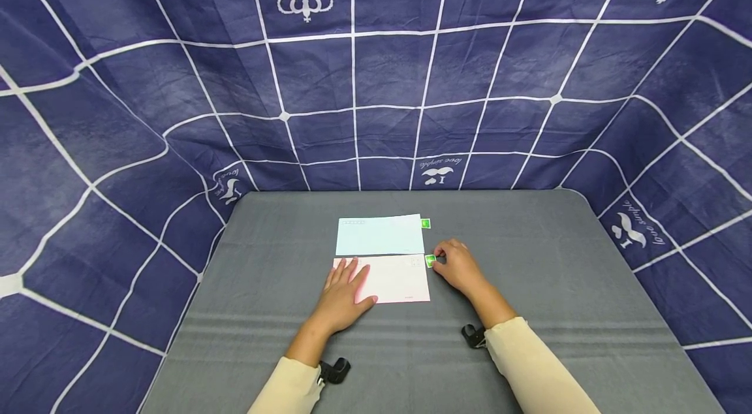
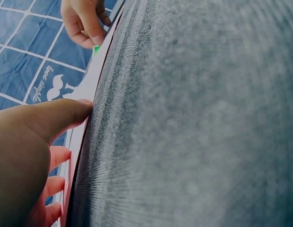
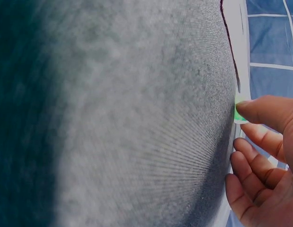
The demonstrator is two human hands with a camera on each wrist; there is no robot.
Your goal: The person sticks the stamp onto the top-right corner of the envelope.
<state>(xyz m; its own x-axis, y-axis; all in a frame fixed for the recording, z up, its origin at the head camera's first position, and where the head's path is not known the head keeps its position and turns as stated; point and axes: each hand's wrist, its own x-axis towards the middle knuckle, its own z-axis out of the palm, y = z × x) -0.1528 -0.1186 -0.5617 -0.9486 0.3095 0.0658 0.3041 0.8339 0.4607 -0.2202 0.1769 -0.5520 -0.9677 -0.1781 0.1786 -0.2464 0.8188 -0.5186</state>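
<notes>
A white envelope with pink edges (image 1: 399, 280) lies on the grey cloth. My left hand (image 1: 341, 303) rests on its left part, fingers spread and thumb at the near edge. Just off its upper right corner is a small green stamp with a white border (image 1: 431, 261). With curled fingers, my right hand (image 1: 458, 267) holds this stamp at its right side. The right wrist view shows the thumb over the green stamp (image 3: 239, 112) and the index finger close by its edge. Farther back lies a pale blue envelope (image 1: 380, 236), with a second green stamp (image 1: 425, 223) at its upper right corner.
A grey cloth (image 1: 264, 296) covers the table and has shallow creases. Blue curtains with white lines (image 1: 388, 74) hang behind it and on both sides. A black strap mount (image 1: 335, 371) sits at the left wrist, another (image 1: 472, 336) at the right.
</notes>
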